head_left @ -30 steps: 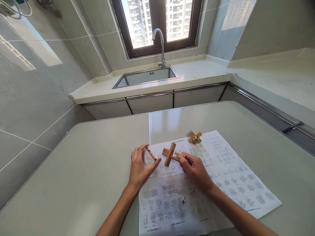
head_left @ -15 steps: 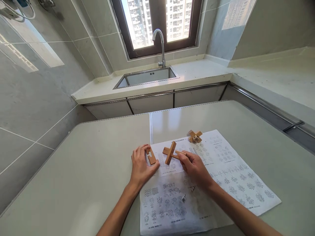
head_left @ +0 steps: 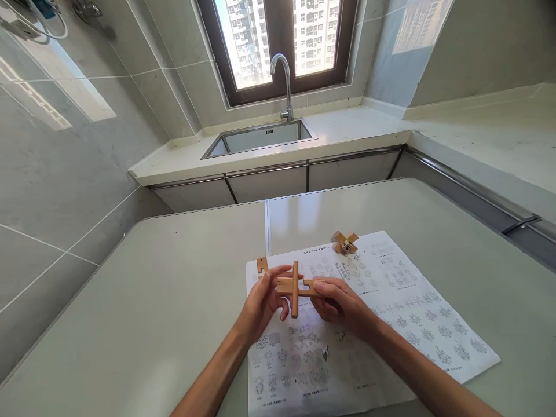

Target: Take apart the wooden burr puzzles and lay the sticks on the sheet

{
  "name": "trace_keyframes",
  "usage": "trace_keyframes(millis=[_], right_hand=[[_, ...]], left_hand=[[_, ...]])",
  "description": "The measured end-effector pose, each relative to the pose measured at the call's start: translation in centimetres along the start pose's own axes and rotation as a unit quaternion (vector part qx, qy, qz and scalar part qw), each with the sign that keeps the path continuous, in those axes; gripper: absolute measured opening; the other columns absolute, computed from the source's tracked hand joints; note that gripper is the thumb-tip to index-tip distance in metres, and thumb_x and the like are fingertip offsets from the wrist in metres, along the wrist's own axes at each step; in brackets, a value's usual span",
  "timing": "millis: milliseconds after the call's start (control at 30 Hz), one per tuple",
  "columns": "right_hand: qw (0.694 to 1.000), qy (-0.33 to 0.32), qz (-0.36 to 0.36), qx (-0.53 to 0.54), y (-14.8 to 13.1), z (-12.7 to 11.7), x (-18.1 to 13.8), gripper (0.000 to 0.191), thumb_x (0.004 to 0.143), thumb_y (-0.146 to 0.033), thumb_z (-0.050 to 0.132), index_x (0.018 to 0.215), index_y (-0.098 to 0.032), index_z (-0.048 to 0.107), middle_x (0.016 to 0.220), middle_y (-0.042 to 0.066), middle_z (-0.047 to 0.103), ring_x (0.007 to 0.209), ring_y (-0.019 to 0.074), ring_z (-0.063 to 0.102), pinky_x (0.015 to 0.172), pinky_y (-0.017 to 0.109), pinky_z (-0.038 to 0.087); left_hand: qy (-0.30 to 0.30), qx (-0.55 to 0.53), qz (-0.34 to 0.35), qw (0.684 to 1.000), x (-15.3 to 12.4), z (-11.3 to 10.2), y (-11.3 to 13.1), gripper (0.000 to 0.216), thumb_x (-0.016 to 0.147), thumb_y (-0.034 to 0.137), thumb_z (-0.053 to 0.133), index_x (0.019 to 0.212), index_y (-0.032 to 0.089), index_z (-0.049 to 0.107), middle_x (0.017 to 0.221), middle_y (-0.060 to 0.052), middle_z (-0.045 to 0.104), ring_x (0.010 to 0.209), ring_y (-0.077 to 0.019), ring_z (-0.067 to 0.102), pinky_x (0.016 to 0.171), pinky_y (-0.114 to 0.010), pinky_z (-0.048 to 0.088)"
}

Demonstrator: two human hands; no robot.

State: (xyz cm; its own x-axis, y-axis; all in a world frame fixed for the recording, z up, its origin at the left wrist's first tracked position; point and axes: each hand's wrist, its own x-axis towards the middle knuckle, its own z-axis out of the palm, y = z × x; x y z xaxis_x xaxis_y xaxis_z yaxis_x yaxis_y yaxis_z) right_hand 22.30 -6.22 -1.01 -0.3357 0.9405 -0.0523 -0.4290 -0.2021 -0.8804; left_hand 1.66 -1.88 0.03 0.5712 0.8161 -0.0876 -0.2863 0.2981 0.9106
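My right hand (head_left: 341,298) pinches the notched right end of a wooden interlocking puzzle (head_left: 295,295), whose pieces are joined in a cross just above the paper. One bar stands across the others, its end towards me. My left hand (head_left: 264,298) is at the cross's left end, fingers apart and partly behind the wood; whether they touch it is hard to see. Beyond those fingers lies a flat notched wooden piece (head_left: 262,264), partly hidden by the hand. A printed instruction sheet (head_left: 347,370) with rows of small diagrams is spread under both hands.
Another assembled wooden puzzle (head_left: 346,243) sits at the sheet's far edge. The pale table (head_left: 174,289) has a seam down its far half. Past it are a counter (head_left: 343,124) with a sink (head_left: 260,139) and a tap (head_left: 286,87) below a window.
My left hand has left the flat notched piece and moved right to the cross. My right hand has brought the cross slightly nearer me and turned it, so its crossing bar now looks upright.
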Motion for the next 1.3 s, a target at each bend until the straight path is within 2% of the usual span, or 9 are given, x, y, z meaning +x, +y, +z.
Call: trace_keyframes(millis=[67,200,333,567,767,1067,1200,1300], right_hand=[[1.000,-0.012,0.003,-0.003,0.0,0.0,0.0,0.049,0.095,-0.051,0.061,0.058,-0.023,0.044,0.051,-0.006,0.037,0.046,0.0096,0.028,0.047,0.029,0.021],[1.000,-0.022,0.009,-0.020,0.0,0.0,0.0,0.047,0.096,-0.051,0.061,0.061,-0.022,0.047,0.053,-0.005,0.038,0.047,0.0102,0.029,0.049,0.029,0.022],[0.998,-0.033,0.014,-0.043,0.1,-0.1,0.0,0.048,0.098,-0.053,0.059,0.064,-0.022,0.048,0.055,-0.004,0.042,0.048,0.0105,0.032,0.050,0.029,0.024],[0.998,-0.038,0.018,-0.036,0.5,-0.1,-0.1,0.048,0.100,-0.054,0.059,0.066,-0.021,0.049,0.055,-0.005,0.042,0.049,0.0101,0.034,0.050,0.028,0.025],[0.999,-0.016,0.031,-0.041,0.5,-0.1,0.0,0.051,0.098,-0.056,0.061,0.063,-0.021,0.049,0.054,-0.005,0.041,0.049,0.0103,0.034,0.049,0.028,0.023],[0.997,-0.002,0.046,-0.062,0.2,0.2,-0.1,0.053,0.093,-0.063,0.064,0.062,-0.022,0.049,0.053,-0.005,0.041,0.049,0.0103,0.032,0.050,0.028,0.023],[0.997,0.003,0.046,-0.063,0.0,0.3,-0.1,0.053,0.093,-0.062,0.064,0.062,-0.022,0.048,0.053,-0.005,0.039,0.049,0.0107,0.031,0.050,0.029,0.023],[0.998,0.020,0.032,-0.055,0.0,0.2,-0.1,0.052,0.095,-0.058,0.064,0.060,-0.022,0.046,0.054,-0.005,0.038,0.051,0.0113,0.031,0.052,0.029,0.023]], left_hand=[[-0.035,-0.076,-0.035,0.996,0.1,0.2,-0.3,0.055,0.101,0.061,0.057,0.137,0.019,0.066,0.136,-0.019,0.068,0.072,-0.0171,0.069,0.060,-0.029,0.053],[-0.031,-0.155,-0.050,0.986,0.0,0.2,-0.4,0.045,0.104,0.050,0.060,0.136,0.021,0.069,0.145,-0.016,0.064,0.087,-0.0179,0.072,0.078,-0.031,0.059],[-0.044,-0.182,-0.068,0.980,-0.3,-0.4,-0.5,0.044,0.101,0.047,0.066,0.138,0.024,0.068,0.149,-0.013,0.062,0.085,-0.0162,0.074,0.082,-0.031,0.062],[-0.035,-0.216,-0.082,0.972,-0.2,-0.7,-0.6,0.045,0.098,0.046,0.072,0.135,0.021,0.069,0.136,-0.010,0.068,0.080,-0.0141,0.074,0.078,-0.028,0.065],[0.057,-0.231,-0.077,0.968,-0.1,-0.4,-0.1,0.030,0.095,0.023,0.076,0.124,0.017,0.073,0.111,-0.005,0.072,0.070,-0.0058,0.067,0.062,-0.012,0.061],[0.078,-0.214,-0.079,0.971,-0.1,-0.3,0.2,0.031,0.092,0.023,0.077,0.122,0.018,0.072,0.106,-0.003,0.070,0.066,-0.0050,0.064,0.057,-0.011,0.060],[0.090,-0.205,-0.075,0.972,-0.1,-0.2,0.4,0.028,0.090,0.023,0.080,0.117,0.018,0.074,0.100,-0.002,0.070,0.053,-0.0014,0.055,0.049,-0.009,0.055],[0.101,-0.204,-0.080,0.971,0.0,-0.2,0.5,0.027,0.092,0.022,0.077,0.119,0.019,0.075,0.103,-0.002,0.071,0.050,-0.0004,0.052,0.048,-0.009,0.054]])
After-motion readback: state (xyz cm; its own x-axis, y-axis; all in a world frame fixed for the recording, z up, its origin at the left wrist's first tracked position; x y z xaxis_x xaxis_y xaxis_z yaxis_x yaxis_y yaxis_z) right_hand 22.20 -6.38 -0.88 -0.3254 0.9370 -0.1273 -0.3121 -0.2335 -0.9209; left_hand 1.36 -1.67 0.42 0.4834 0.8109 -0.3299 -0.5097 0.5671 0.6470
